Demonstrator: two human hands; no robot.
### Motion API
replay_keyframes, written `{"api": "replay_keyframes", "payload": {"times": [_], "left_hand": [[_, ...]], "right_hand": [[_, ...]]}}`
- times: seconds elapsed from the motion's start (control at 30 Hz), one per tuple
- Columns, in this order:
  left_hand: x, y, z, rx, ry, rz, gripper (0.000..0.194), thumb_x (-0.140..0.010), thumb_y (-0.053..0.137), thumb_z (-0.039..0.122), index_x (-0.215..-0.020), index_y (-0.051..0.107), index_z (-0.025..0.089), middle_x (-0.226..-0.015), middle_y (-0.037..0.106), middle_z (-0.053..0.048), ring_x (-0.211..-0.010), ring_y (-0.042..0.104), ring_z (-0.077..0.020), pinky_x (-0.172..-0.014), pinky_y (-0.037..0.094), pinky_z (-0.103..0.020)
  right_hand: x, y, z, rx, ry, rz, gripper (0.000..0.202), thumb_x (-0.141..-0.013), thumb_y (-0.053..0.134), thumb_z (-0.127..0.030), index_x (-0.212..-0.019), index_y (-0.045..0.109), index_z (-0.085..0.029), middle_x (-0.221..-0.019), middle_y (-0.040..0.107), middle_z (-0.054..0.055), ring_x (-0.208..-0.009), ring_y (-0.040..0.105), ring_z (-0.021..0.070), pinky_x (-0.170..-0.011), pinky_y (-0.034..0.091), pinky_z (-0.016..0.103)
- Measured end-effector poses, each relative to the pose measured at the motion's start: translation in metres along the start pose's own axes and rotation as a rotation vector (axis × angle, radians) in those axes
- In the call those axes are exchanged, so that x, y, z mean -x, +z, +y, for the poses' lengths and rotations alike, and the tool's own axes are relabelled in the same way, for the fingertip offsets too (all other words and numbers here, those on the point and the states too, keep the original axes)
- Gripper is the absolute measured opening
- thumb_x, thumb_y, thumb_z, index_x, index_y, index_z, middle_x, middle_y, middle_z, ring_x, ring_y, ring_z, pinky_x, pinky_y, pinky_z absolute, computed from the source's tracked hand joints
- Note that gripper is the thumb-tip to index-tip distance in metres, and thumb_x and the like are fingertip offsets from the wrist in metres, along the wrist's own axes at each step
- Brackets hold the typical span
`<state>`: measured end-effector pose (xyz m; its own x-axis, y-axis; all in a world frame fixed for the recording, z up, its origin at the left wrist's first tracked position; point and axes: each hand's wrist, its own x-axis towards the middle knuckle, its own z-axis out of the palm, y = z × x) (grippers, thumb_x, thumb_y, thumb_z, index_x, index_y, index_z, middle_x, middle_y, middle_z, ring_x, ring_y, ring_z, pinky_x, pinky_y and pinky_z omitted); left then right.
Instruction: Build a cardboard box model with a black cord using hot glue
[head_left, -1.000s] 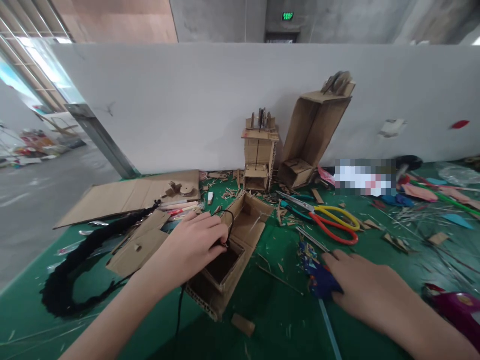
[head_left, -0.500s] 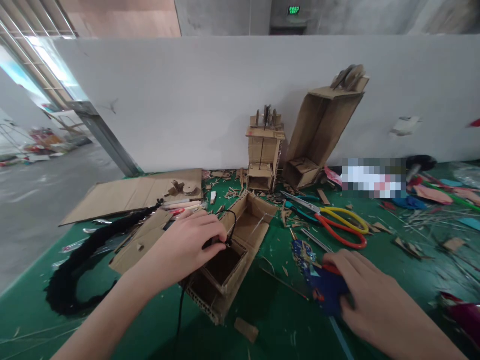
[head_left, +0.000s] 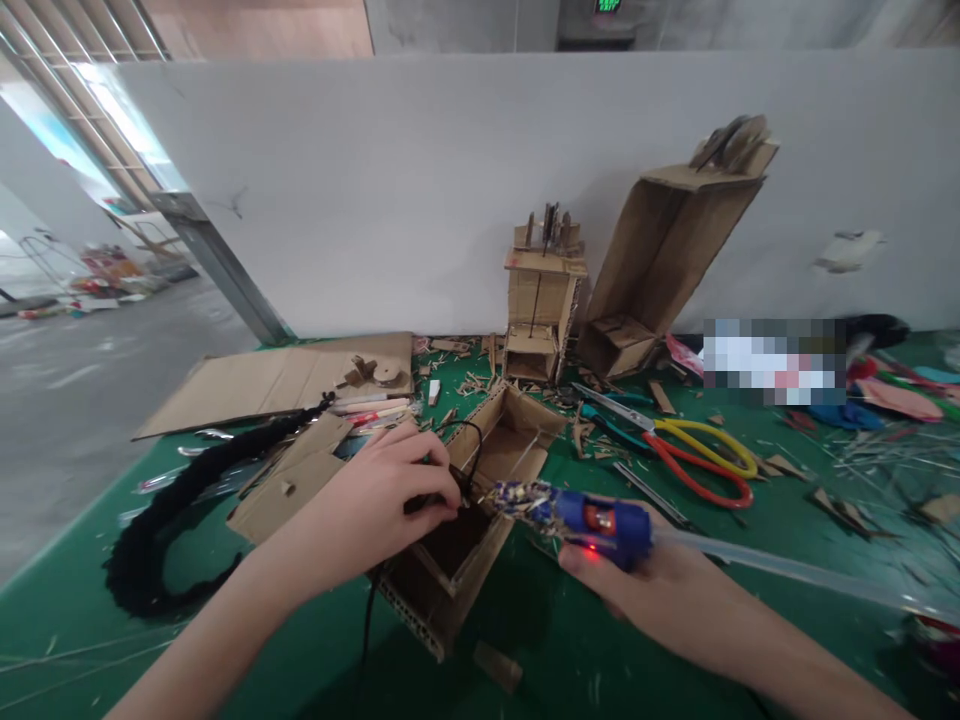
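My left hand (head_left: pixel 401 485) pinches a black cord (head_left: pixel 478 445) at the edge of an open cardboard box (head_left: pixel 517 440) that lies on the table. The cord loops above the box, and a length of it hangs down at the near side. In my right hand (head_left: pixel 645 570) is a blue hot glue gun (head_left: pixel 577 515), its crusted nozzle pointing left, close to my left fingertips. A red light glows on the gun by my thumb. A clear glue stick (head_left: pixel 795 565) sticks out of its back. Whether the nozzle touches the cord cannot be told.
Orange-and-yellow-handled scissors (head_left: pixel 697 450) lie right of the box. Behind stand a small cardboard tower (head_left: pixel 541 300) and a taller leaning cardboard frame (head_left: pixel 667 250). A fuzzy black strip (head_left: pixel 142 550) and a cardboard sheet (head_left: pixel 247 385) are at left. Scraps litter the green table (head_left: pixel 277 660).
My right hand has lifted the glue gun off the table and swung its nozzle over to the box. My left hand has stayed at the box with the cord. The view has shifted slightly.
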<state>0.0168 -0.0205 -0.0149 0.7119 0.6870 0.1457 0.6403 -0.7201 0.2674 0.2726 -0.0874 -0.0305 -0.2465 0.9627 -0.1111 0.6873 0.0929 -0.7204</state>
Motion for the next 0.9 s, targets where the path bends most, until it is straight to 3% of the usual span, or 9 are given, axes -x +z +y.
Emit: {"api": "replay_keyframes", "payload": {"times": [0.1, 0.17, 0.33, 0.7, 0.9], "left_hand": [[0.003, -0.001, 0.000, 0.021, -0.011, 0.005, 0.012, -0.084, 0.055, 0.027, -0.083, 0.067, 0.027, -0.092, 0.054, -0.001, -0.088, 0.049, -0.0173, -0.081, 0.040, -0.034], [0.006, -0.002, -0.001, 0.032, -0.023, 0.003, 0.014, -0.085, 0.054, 0.029, -0.086, 0.068, 0.028, -0.094, 0.053, -0.002, -0.090, 0.049, -0.0179, -0.081, 0.042, -0.034], [0.014, -0.002, -0.001, 0.051, -0.043, -0.003, 0.019, -0.087, 0.049, 0.033, -0.094, 0.067, 0.031, -0.102, 0.049, -0.003, -0.094, 0.048, -0.0184, -0.082, 0.045, -0.035], [0.020, -0.003, 0.006, -0.026, -0.037, -0.005, 0.021, -0.088, 0.047, 0.027, -0.095, 0.066, 0.030, -0.108, 0.046, -0.005, -0.102, 0.045, -0.0216, -0.085, 0.046, -0.038], [0.022, 0.001, 0.006, -0.087, -0.043, 0.019, 0.021, -0.089, 0.045, 0.028, -0.098, 0.064, 0.031, -0.109, 0.046, -0.005, -0.102, 0.044, -0.0220, -0.084, 0.046, -0.040]], "right_hand": [[-0.004, 0.001, 0.001, 0.165, -0.211, 0.038, 0.020, -0.084, 0.052, -0.041, -0.077, 0.052, -0.022, -0.075, 0.059, 0.001, -0.067, 0.055, 0.0142, -0.060, 0.043, 0.026], [-0.005, 0.001, 0.002, 0.275, -0.275, 0.003, 0.016, -0.084, 0.053, -0.036, -0.081, 0.051, -0.020, -0.078, 0.058, 0.002, -0.068, 0.054, 0.0143, -0.060, 0.041, 0.026], [-0.008, -0.001, -0.004, 0.549, -0.343, -0.113, 0.005, -0.082, 0.050, -0.021, -0.084, 0.051, -0.017, -0.080, 0.055, 0.005, -0.066, 0.053, 0.0170, -0.053, 0.034, 0.028], [-0.007, 0.011, -0.001, 0.853, -0.546, 0.054, 0.014, -0.080, 0.057, -0.029, -0.079, 0.045, -0.021, -0.073, 0.051, 0.001, -0.055, 0.049, 0.0175, -0.044, 0.018, 0.029], [-0.007, 0.010, -0.006, 0.842, -0.501, 0.005, 0.015, -0.076, 0.060, -0.027, -0.080, 0.046, -0.022, -0.074, 0.053, 0.001, -0.053, 0.052, 0.0186, -0.044, 0.018, 0.030]]}}
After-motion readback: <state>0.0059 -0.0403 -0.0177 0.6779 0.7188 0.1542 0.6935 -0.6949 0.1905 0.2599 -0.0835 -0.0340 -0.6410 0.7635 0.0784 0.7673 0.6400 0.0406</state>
